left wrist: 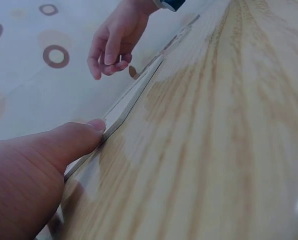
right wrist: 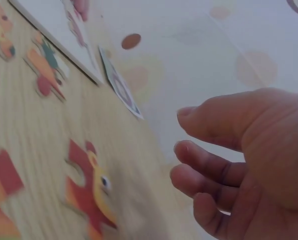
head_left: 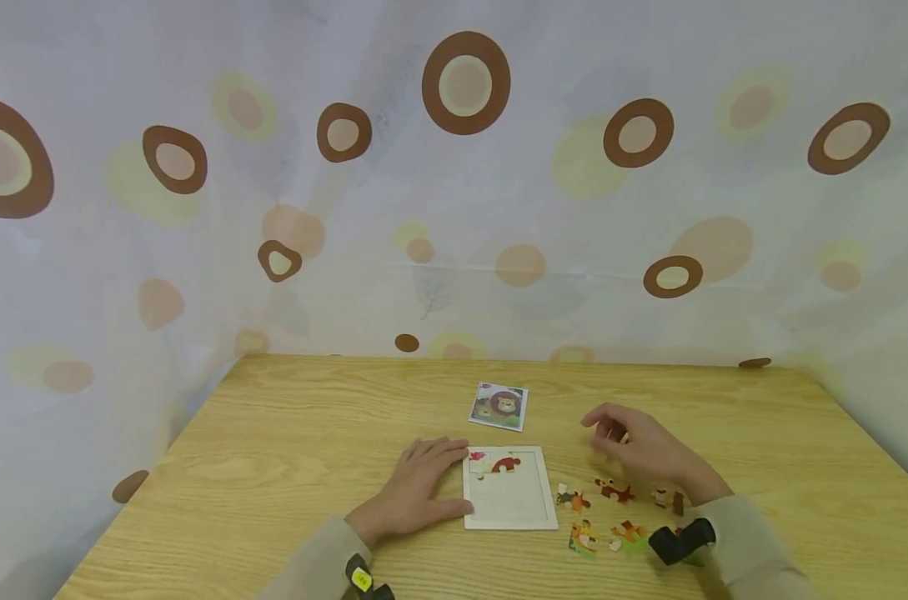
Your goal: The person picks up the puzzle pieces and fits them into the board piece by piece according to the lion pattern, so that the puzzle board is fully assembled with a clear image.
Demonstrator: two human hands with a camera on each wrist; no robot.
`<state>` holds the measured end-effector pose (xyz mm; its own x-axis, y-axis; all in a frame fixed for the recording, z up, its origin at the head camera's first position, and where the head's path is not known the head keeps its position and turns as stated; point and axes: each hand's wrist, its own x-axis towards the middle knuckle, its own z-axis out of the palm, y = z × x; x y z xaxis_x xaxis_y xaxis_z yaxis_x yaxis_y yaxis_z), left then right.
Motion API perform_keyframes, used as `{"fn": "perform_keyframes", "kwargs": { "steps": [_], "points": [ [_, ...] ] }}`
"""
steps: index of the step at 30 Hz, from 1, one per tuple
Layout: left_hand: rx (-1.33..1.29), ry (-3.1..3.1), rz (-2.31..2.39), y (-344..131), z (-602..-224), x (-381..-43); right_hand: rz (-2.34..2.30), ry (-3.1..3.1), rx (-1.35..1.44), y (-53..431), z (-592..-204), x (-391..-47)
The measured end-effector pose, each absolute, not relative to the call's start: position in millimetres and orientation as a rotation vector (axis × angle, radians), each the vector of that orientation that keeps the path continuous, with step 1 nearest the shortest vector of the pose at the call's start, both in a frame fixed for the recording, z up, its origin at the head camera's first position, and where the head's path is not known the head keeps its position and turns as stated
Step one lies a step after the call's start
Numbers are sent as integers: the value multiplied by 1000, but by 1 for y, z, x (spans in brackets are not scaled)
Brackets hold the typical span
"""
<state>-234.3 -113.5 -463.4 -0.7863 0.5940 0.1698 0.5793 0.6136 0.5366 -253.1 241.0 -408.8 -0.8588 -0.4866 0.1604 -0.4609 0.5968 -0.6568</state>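
Observation:
A square white puzzle tray (head_left: 512, 507) lies on the table, with pieces along its top left: a pink-and-white corner and a red piece (head_left: 505, 464). My left hand (head_left: 416, 492) rests against the tray's left side, fingers extended at the far corner, and its thumb (left wrist: 84, 137) touches the edge. To the right of the tray, my right hand (head_left: 641, 442) hovers above the table with loosely bent fingers and nothing in its grasp. Close to it lies a red puzzle piece with a yellow animal face (right wrist: 101, 192).
Several loose puzzle pieces lie right of the tray, among them a green-and-orange one (head_left: 572, 499) and a yellow-and-green one (head_left: 583, 538). A picture card with a lion (head_left: 500, 407) lies behind the tray. A patterned curtain (head_left: 461, 208) hangs beyond the wooden table (head_left: 311, 433).

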Motion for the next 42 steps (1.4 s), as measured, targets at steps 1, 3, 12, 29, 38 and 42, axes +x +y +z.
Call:
{"fn": "perform_keyframes", "kwargs": {
  "steps": [1,3,12,29,38,42],
  "points": [
    [1016,2798,919,-114,-463,-234,-1136,2778,-817,245,-407,-253],
    [1012,2795,922,-114,-463,-234,-1153,2779,-811,253,-405,-253],
    [1002,2799,923,-114,-463,-233,-1067,2788,-770,286,-404,-254],
    [1007,2798,918,-114,-463,-234,-974,2692,-668,322,-424,-260],
    [1007,2798,920,-114,-463,-234,-1038,2662,-660,321,-428,-262],
    [1005,2793,930,-113,-463,-234,-1086,2639,-737,321,-428,-262]
  ]
}}
